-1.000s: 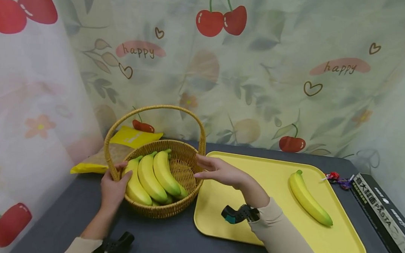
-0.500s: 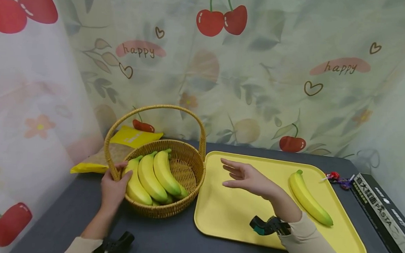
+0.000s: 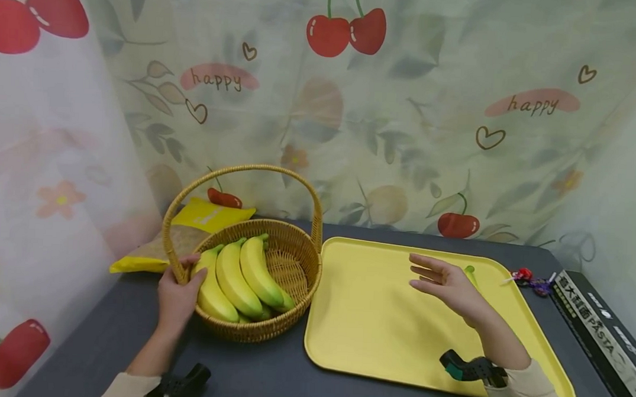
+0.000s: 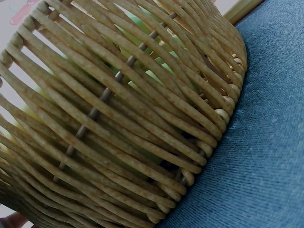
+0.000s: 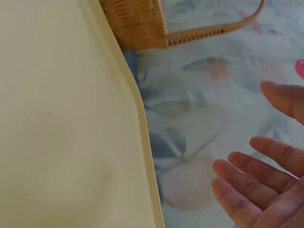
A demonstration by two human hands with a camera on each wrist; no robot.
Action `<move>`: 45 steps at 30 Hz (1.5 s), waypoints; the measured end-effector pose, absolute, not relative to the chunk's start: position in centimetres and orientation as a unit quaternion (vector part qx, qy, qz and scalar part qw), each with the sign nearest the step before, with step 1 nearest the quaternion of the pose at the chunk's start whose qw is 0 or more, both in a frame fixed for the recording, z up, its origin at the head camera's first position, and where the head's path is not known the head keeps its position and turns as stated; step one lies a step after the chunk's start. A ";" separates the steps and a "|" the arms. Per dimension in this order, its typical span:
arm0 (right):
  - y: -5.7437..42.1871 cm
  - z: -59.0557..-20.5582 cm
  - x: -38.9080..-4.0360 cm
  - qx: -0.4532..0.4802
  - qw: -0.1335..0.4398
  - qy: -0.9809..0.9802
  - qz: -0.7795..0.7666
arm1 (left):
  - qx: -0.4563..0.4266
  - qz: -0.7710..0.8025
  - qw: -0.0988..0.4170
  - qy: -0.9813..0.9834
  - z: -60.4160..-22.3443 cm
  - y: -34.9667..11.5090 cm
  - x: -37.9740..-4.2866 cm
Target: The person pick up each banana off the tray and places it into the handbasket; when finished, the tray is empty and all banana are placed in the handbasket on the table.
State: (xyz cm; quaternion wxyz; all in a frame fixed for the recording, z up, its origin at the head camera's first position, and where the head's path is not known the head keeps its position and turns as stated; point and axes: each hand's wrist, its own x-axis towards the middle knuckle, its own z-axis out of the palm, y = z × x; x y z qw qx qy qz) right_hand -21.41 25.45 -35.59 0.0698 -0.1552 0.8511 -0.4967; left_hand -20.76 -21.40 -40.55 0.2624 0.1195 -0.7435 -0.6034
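A round wicker basket (image 3: 248,334) with a tall hoop handle stands on the left of the table. Several yellow bananas (image 3: 235,281) lie in its left half. My left hand (image 3: 177,296) holds the basket's left rim at the handle's foot; in the left wrist view the woven basket side (image 4: 118,114) takes up most of the picture. Fingers spread and holding nothing, my right hand (image 3: 455,288) hovers over the yellow tray (image 3: 366,325). Behind that hand and forearm, a single banana (image 3: 470,272) on the tray is mostly hidden, only its stem end showing.
A yellow-and-brown packet (image 3: 183,231) lies behind the basket on the left. Right of the tray are wrapped lollipops (image 3: 533,282) and a long black pasta box (image 3: 599,341). A printed cloth (image 3: 353,135) encloses the table at back and sides.
My right hand has moved from the basket's right rim rightward across the tray to the lone banana, now covering most of it. My left hand and the basket have stayed put.
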 end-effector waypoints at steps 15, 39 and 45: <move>31.6 -37.3 -20.1 -0.040 -0.008 0.896 -0.442 | 0.115 -0.610 0.271 -0.736 -40.6 -21.4 -20.7; 37.6 -41.3 -19.9 0.082 0.046 0.872 -0.480 | 0.112 -0.608 0.275 -0.736 -40.5 -21.4 -20.7; 37.6 -41.8 -20.1 0.073 0.052 0.882 -0.462 | 0.111 -0.607 0.273 -0.738 -40.5 -21.3 -20.6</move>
